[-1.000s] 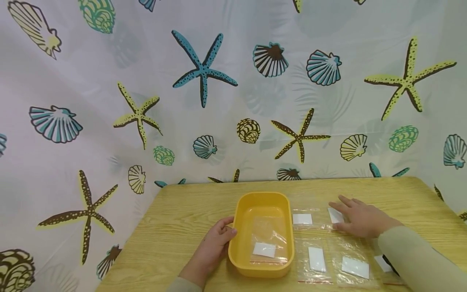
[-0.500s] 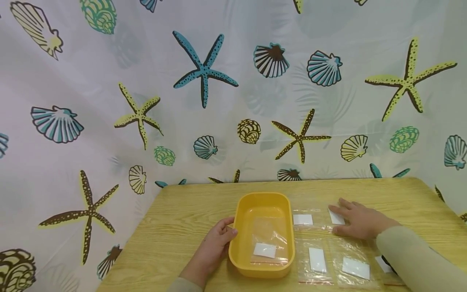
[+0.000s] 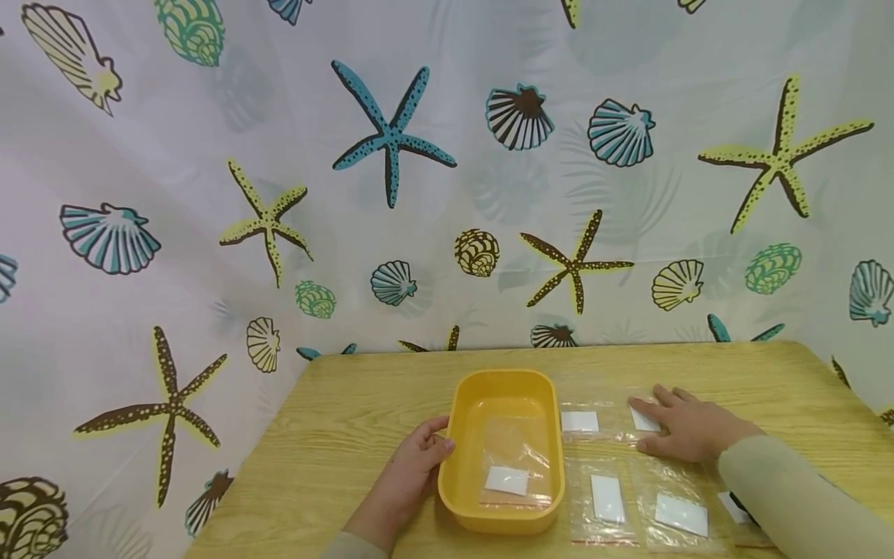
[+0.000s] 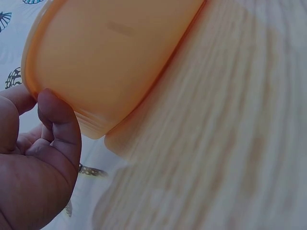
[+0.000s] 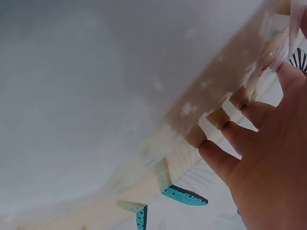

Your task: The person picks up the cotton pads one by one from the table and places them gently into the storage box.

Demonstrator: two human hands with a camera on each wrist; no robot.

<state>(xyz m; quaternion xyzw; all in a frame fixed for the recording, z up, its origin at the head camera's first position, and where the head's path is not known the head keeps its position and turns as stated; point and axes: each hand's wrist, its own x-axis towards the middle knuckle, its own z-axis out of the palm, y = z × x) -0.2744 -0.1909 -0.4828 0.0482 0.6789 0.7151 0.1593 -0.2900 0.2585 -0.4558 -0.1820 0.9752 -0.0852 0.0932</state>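
One yellow tray [image 3: 501, 524] sits on the one wooden table [image 3: 363, 411]; two hands are in view, one on either side of the tray; the left hand [image 3: 417, 458] grasps the tray by its left wall, thumb and fingers bent against it; the right hand [image 3: 691, 427], well to the right of the tray, is clenched round nothing, its fingers spread out across a clear bag; six clear bags can be counted, each showing one white card; one, the inside bag [image 3: 507, 442], lies flat within the tray; the other five lie to its right in two rows; the farther row has two, the near bag [image 3: 585, 404] just beside the tray and the covered bag [image 3: 644, 419] under the fingers; the closer row has three, the first bag [image 3: 602, 501] just beside the tray, the second bag [image 3: 679, 505] farther right, and the third bag [image 3: 750, 534] farthest, partly hidden by one sleeve [image 3: 789, 481]
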